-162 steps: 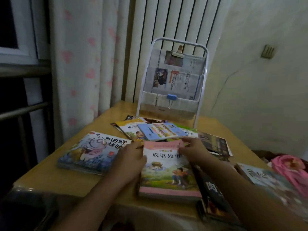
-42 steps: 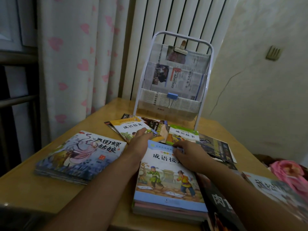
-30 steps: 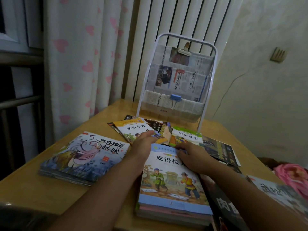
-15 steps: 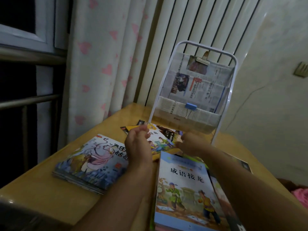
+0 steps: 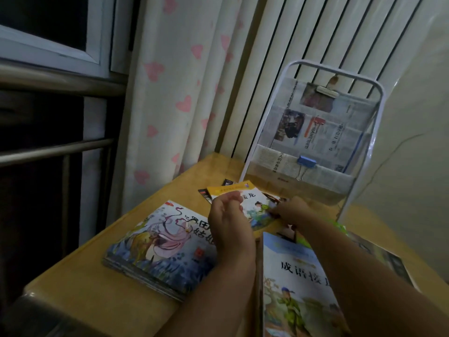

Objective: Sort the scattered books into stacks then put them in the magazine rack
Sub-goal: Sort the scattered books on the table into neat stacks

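Observation:
A yellow-bordered book (image 5: pixel 256 205) lies in front of the white wire magazine rack (image 5: pixel 379 98), on top of darker magazines. My left hand (image 5: pixel 228 222) grips its left side with curled fingers. My right hand (image 5: pixel 292 212) pinches its right edge. Near me, a stack topped by a blue-covered book (image 5: pixel 298 288) sits under my right forearm. To the left is a second stack topped by a large picture book (image 5: pixel 160 242).
The rack's pockets are lined with newspaper held by a blue binder clip (image 5: pixel 306 161). A green book (image 5: pixel 339 226) and a dark magazine (image 5: pixel 384 256) lie to the right. The wooden table (image 5: pixel 92 300) borders a heart-print curtain (image 5: pixel 175 98), a window rail and a radiator.
Both hands left the blue-covered book on the near stack and reached forward to the yellow-bordered book. The view swung left and closer.

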